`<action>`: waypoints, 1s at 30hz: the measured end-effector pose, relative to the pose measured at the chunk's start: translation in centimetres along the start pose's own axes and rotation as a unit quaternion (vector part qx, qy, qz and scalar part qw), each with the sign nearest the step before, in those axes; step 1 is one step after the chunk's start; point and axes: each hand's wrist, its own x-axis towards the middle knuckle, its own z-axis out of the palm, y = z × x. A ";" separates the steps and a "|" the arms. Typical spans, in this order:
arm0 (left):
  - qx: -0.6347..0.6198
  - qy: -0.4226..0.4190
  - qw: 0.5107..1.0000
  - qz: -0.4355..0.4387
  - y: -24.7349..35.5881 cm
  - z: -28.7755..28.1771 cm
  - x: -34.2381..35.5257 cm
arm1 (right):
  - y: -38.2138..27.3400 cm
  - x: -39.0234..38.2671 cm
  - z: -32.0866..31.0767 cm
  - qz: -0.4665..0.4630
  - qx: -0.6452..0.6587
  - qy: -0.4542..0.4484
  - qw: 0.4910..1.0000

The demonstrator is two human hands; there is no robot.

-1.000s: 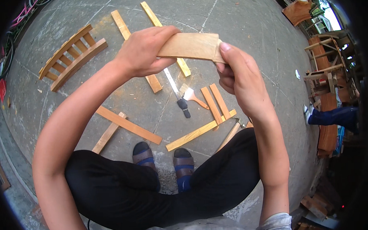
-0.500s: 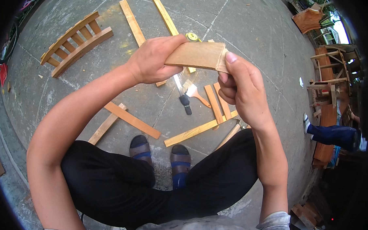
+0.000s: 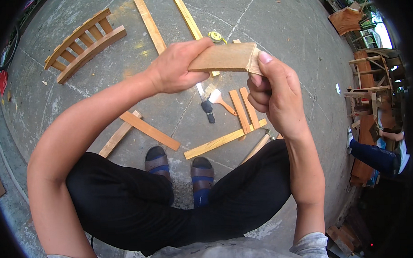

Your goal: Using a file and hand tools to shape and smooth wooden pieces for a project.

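I hold a short flat wooden board up in front of me. My left hand grips its left part. My right hand pinches the paler, stepped right end, thumb on top and fingers curled under. Below lie a paintbrush with a white band, a black-handled metal tool, and a yellow tape measure. Two short slats rest across a yellow batten, beside a hammer partly hidden by my leg.
A curved slatted frame lies at upper left on concrete. Long battens lie ahead, crossed boards at lower left. At right are timber slabs, wooden furniture frames and another person.
The board and both my hands have shifted slightly right and down in the picture, with the same grip. The other person at the right shows more, an arm now visible. The tape measure has come into sight.
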 end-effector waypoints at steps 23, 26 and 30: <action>-0.253 -0.191 0.933 -0.173 1.9 -1.3 1.0 | -0.5 1.9 -4.0 -0.371 -0.439 0.066 0.815; -0.111 -0.188 0.929 -0.300 2.9 -1.4 1.9 | -0.4 1.7 -3.5 -0.333 -0.486 0.144 0.795; 0.022 -0.022 0.960 -0.278 3.6 0.1 1.6 | 0.9 2.5 -3.0 -0.250 -0.446 0.204 0.835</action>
